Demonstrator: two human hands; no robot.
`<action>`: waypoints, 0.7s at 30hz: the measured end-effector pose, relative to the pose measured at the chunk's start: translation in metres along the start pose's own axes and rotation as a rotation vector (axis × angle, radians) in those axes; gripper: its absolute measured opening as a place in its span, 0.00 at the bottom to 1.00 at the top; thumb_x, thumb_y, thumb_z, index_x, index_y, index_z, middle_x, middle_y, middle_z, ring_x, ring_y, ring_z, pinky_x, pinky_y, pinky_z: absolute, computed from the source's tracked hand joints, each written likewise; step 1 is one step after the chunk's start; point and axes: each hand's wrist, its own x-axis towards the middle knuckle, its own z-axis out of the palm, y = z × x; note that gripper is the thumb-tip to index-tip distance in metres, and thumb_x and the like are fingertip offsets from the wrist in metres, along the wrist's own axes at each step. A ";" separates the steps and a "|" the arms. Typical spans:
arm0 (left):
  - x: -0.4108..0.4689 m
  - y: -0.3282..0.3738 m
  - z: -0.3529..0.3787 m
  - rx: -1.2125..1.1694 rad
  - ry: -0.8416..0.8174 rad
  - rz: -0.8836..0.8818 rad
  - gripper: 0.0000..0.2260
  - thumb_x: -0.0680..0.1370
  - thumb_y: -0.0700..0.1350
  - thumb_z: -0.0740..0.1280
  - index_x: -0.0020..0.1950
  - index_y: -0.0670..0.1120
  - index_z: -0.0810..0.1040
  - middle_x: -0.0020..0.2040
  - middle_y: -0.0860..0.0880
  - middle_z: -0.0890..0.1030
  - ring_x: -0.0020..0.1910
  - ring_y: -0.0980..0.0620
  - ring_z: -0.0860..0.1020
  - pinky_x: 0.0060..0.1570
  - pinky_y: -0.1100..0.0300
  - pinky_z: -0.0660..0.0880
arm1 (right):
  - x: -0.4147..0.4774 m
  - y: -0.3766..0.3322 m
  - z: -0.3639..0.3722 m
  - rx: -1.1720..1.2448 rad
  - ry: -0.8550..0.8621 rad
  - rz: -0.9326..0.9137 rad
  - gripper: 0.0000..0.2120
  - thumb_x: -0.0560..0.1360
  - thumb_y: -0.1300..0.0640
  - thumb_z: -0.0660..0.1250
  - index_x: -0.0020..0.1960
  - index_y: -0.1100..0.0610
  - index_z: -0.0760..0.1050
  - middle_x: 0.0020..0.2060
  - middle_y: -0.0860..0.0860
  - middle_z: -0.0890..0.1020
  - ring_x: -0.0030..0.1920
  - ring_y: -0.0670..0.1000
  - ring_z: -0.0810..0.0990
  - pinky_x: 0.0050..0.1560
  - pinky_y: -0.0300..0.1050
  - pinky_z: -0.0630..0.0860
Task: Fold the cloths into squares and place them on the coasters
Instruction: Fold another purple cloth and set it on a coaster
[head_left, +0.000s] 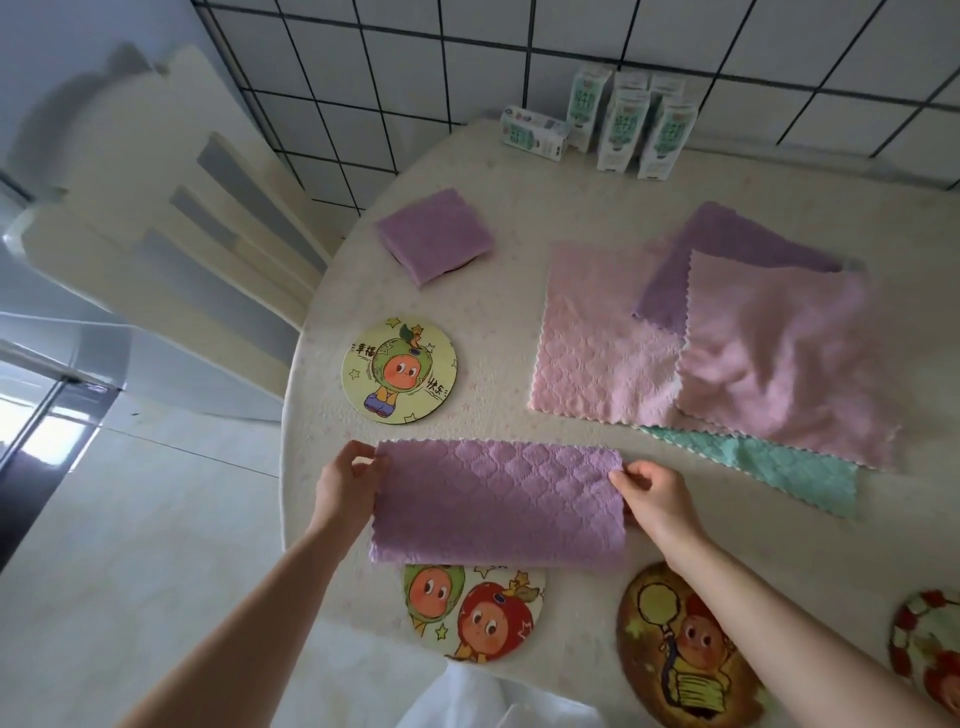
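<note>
The round cream table (519, 171) had milk cartons (623, 130) at its far edge, a folded purple square (435, 236) far left, a cartoon coaster (399, 370) on the left, more coasters (680, 654) along the near edge, a half-folded purple cloth (498, 504) overlapping the leftmost of those, and loose cloths (597, 353) in pink, purple and teal overlapping on the right.

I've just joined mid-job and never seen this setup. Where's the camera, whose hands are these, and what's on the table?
No machine here: a person works bare-handed, filmed by one camera on their head, looking down. The left hand and right hand each pinch an end of a purple cloth, folded to a strip, its near edge over a coaster. On the table also lie a second coaster at left, a folded cloth beyond it, a pile of unfolded cloths at right, and cartons by the wall.
</note>
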 end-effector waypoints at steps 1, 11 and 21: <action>0.002 0.000 0.000 0.011 0.009 -0.004 0.03 0.79 0.44 0.65 0.51 0.46 0.76 0.42 0.43 0.82 0.33 0.46 0.79 0.36 0.48 0.81 | 0.000 -0.002 0.000 -0.013 0.008 -0.008 0.10 0.72 0.53 0.70 0.34 0.53 0.75 0.30 0.48 0.79 0.35 0.49 0.76 0.37 0.43 0.70; -0.023 -0.009 -0.002 0.174 0.186 0.175 0.12 0.77 0.44 0.66 0.59 0.44 0.72 0.52 0.46 0.79 0.44 0.48 0.79 0.44 0.54 0.77 | -0.032 -0.001 -0.017 -0.140 0.136 -0.222 0.08 0.73 0.61 0.69 0.51 0.59 0.75 0.44 0.52 0.80 0.42 0.51 0.79 0.46 0.42 0.74; -0.108 -0.069 0.060 0.832 -0.184 1.026 0.27 0.79 0.53 0.61 0.76 0.50 0.58 0.77 0.52 0.58 0.77 0.50 0.52 0.74 0.50 0.52 | -0.101 0.024 0.025 -0.747 -0.117 -1.047 0.22 0.64 0.70 0.71 0.57 0.59 0.76 0.52 0.52 0.76 0.51 0.52 0.75 0.51 0.46 0.77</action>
